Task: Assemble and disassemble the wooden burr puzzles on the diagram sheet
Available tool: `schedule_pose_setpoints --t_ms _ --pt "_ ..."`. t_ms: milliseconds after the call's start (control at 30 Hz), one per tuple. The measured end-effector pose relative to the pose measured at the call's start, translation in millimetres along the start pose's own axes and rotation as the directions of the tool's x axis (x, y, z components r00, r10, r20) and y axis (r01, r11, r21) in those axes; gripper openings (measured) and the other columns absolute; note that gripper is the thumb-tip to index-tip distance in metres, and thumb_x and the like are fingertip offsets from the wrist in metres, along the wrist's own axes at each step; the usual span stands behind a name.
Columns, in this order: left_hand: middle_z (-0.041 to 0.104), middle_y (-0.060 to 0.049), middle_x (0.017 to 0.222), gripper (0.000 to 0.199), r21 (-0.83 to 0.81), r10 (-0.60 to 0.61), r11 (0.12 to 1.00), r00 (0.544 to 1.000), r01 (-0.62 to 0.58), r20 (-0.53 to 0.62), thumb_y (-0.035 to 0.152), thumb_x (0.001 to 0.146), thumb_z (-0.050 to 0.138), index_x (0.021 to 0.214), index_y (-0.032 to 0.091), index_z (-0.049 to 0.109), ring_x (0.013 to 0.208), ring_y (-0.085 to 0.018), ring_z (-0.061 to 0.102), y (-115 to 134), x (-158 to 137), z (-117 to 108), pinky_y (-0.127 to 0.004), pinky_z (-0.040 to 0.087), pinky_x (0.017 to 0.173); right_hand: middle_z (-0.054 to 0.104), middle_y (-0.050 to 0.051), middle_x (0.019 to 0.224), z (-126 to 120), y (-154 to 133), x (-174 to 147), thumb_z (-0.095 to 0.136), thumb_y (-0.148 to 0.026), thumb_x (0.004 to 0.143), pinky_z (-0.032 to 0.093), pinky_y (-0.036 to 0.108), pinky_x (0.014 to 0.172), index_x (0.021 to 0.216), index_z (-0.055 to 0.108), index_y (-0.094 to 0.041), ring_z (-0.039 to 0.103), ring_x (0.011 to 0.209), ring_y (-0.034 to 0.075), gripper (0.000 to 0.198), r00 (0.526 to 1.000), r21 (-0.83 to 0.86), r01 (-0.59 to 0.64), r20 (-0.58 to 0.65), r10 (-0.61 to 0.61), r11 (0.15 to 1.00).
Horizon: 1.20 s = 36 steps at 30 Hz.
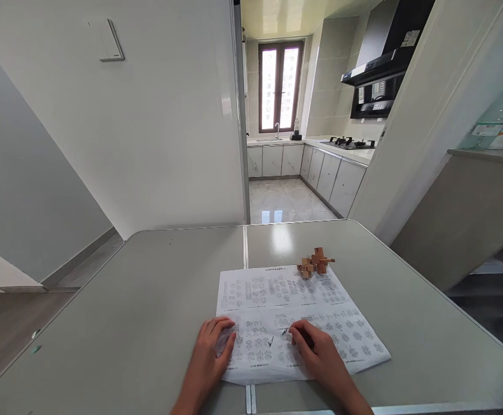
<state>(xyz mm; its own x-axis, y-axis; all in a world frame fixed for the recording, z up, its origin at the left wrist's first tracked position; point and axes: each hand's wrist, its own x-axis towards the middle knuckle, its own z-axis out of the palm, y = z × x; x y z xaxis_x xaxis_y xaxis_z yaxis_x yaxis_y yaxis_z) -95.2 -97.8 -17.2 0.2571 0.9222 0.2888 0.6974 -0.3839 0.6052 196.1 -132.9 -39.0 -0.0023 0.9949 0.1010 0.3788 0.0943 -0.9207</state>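
One left hand (209,353) and one right hand (317,351) over a creased white paper sheet of small grey printed diagrams (297,313)

Head view: the sheet lies across the light grey-green, smooth surface (160,305), over its pale centre seam (245,248). The left hand rests on the sheet's near left edge, fingers loosely bent, thumb spread apart. The right hand sits right of centre, thumb and forefinger brought narrowly together at a small dark mark (284,332); I cannot tell whether they pinch anything. A second dark, tick-like mark (271,342) shows to its left. At the sheet's far right edge stands a brown wooden cluster of crossed, notched blocks (320,264), touched by neither hand.

Likely trouble: the sheet could skid or wrinkle if the left hand eased off, since its creases may not lie flat over the seam. A sharp tug on the paper could shift or topple the wooden cluster.
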Motion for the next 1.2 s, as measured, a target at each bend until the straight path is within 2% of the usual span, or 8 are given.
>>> schedule_pose_setpoints --t_ms 467,667,833,1000,1100,1200 --pt "0.072 -0.008 0.117 0.021 0.010 0.029 1.000 0.999 -0.029 -0.029 0.038 0.099 0.059 0.110 0.025 0.071 0.112 -0.028 0.066 5.3 0.2 -0.9 -0.044 0.056 0.100 0.067 0.003 0.075 -0.1 -4.0 0.5 0.048 -0.056 0.102 0.045 0.030 0.064 0.088 0.067 -0.022 0.059 0.065 0.020 0.041 1.000 -0.015 -0.004 -0.005 0.004 1.000" --pt "0.073 -0.008 0.116 0.021 0.002 0.025 1.000 0.999 -0.025 -0.032 0.037 0.099 0.058 0.109 0.025 0.071 0.112 -0.028 0.067 3.4 -0.6 -0.5 -0.044 0.057 0.099 0.069 0.004 0.078 -15.3 -3.9 12.4 0.051 -0.063 0.099 0.050 0.030 0.061 0.093 0.066 -0.021 0.063 0.063 0.020 0.045 0.999 0.104 -0.033 0.022 0.031 0.994" --pt "0.073 -0.009 0.116 0.021 -0.012 0.029 0.999 0.999 -0.029 -0.043 0.039 0.098 0.059 0.108 0.025 0.072 0.110 -0.028 0.068 7.7 -0.7 -3.0 -0.045 0.058 0.098 0.070 0.005 0.080 -49.3 6.1 38.1 0.056 -0.067 0.094 0.051 0.030 0.057 0.104 0.065 -0.021 0.064 0.063 0.020 0.048 0.981 0.128 -0.021 -0.189 0.046 0.992" --pt "0.073 -0.008 0.116 0.021 -0.009 0.023 1.000 0.999 -0.023 -0.034 0.039 0.098 0.059 0.109 0.025 0.072 0.111 -0.028 0.067 8.8 -0.6 -3.5 -0.043 0.057 0.098 0.072 0.005 0.088 -79.5 20.8 70.5 0.056 -0.066 0.093 0.052 0.030 0.057 0.122 0.057 -0.020 0.064 0.061 0.018 0.054 0.893 0.080 -0.054 -0.442 0.084 0.995" --pt "0.072 -0.008 0.117 0.021 -0.007 0.019 1.000 1.000 -0.019 -0.021 0.039 0.099 0.059 0.109 0.026 0.071 0.112 -0.028 0.066 8.2 -1.0 -3.5 -0.043 0.057 0.099 0.074 0.006 0.093 -90.2 29.4 90.8 0.056 -0.065 0.092 0.052 0.031 0.057 0.137 0.049 -0.019 0.067 0.062 0.020 0.065 0.843 0.066 -0.091 -0.526 0.112 0.994" --pt "0.072 -0.008 0.117 0.021 -0.008 0.013 1.000 1.000 -0.013 -0.013 0.038 0.099 0.058 0.109 0.025 0.071 0.113 -0.027 0.066 7.9 -1.1 -3.9 -0.043 0.056 0.100 0.075 0.005 0.093 -95.4 37.4 109.8 0.053 -0.064 0.092 0.052 0.033 0.061 0.147 0.045 -0.019 0.068 0.060 0.020 0.071 0.833 0.009 -0.121 -0.543 0.107 0.993"
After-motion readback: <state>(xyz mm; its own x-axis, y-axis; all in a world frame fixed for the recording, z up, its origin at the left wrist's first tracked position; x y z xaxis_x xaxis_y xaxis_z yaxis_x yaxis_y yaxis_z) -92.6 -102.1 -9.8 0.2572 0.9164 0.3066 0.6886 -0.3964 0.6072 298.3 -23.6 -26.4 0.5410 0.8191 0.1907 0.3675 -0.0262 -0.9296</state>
